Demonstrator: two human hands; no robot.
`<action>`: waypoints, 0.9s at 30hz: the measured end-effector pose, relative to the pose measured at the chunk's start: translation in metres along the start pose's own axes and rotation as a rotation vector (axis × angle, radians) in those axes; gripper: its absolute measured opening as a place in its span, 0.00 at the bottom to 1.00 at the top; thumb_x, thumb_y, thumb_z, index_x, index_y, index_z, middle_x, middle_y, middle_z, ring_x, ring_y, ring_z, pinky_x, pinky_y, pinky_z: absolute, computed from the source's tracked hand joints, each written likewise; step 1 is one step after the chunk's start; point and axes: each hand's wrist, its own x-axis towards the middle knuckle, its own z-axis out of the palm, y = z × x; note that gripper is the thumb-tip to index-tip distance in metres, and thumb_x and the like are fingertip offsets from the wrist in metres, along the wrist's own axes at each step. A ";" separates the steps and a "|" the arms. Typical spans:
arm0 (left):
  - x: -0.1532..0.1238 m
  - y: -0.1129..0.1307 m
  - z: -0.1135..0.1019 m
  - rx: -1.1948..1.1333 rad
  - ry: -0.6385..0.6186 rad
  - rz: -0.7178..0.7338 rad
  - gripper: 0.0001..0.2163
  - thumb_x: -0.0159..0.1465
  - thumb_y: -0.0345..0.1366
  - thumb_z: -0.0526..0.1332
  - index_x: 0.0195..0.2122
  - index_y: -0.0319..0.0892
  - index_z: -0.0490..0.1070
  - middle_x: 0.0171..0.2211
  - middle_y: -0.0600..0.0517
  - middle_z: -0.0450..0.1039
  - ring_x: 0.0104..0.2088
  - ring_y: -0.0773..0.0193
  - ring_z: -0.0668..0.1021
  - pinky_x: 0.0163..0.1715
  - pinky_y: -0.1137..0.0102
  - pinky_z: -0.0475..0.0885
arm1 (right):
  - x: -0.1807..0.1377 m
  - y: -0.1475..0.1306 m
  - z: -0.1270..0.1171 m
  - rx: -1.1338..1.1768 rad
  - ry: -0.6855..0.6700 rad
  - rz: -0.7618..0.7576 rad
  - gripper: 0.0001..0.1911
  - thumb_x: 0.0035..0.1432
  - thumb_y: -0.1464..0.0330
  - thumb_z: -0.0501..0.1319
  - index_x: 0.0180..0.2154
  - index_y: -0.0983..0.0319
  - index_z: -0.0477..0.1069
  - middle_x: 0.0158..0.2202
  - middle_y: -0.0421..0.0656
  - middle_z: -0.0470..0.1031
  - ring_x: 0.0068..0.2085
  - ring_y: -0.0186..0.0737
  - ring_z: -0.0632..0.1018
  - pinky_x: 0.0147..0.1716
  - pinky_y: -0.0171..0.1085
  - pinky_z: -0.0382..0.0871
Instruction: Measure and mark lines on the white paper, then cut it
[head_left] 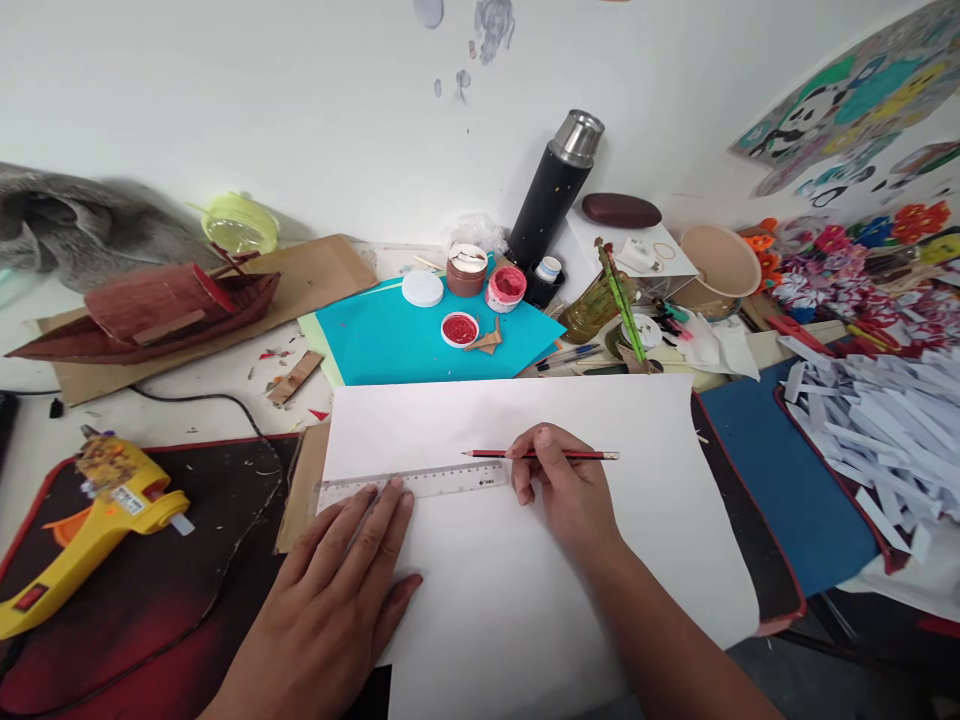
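Note:
A large sheet of white paper (510, 560) covers the middle of the table, its near side running toward me. Across its left part lies a clear plastic ruler (450, 484). My left hand (345, 570) rests flat with fingers stretched out, the fingertips pressing on the ruler's lower edge. Just past the ruler's right end, my right hand (566, 480) pinches a red and black pencil (487, 454) between thumb and fingers. The pencil lies nearly level, its point facing left above the ruler, apart from my left hand.
A yellow hot glue gun (112, 530) with a black cord lies at left. Behind it stands a brown model boat (150, 315) on cardboard. Paint pots (466, 270) sit on blue card (390, 340), near a black thermos (551, 190). White paper strips (885, 420) are heaped at right.

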 end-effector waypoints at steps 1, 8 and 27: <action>0.000 0.000 0.000 0.000 0.003 0.000 0.30 0.81 0.48 0.52 0.81 0.47 0.49 0.71 0.47 0.72 0.64 0.47 0.78 0.71 0.55 0.59 | 0.000 0.000 0.000 0.000 0.000 0.000 0.27 0.67 0.44 0.69 0.31 0.61 0.82 0.19 0.39 0.73 0.20 0.34 0.71 0.21 0.34 0.62; 0.001 0.001 -0.001 0.004 0.000 0.008 0.30 0.81 0.47 0.51 0.81 0.46 0.50 0.70 0.47 0.73 0.65 0.47 0.77 0.71 0.56 0.59 | 0.000 0.000 0.000 0.002 -0.003 0.001 0.26 0.67 0.45 0.69 0.31 0.61 0.82 0.18 0.39 0.73 0.19 0.34 0.71 0.21 0.35 0.62; 0.002 -0.011 -0.004 0.141 -0.009 0.163 0.31 0.80 0.44 0.53 0.79 0.35 0.54 0.68 0.42 0.75 0.64 0.49 0.77 0.74 0.58 0.55 | -0.001 0.000 0.000 -0.009 0.002 0.002 0.26 0.67 0.45 0.69 0.32 0.61 0.82 0.18 0.39 0.73 0.19 0.35 0.71 0.21 0.36 0.62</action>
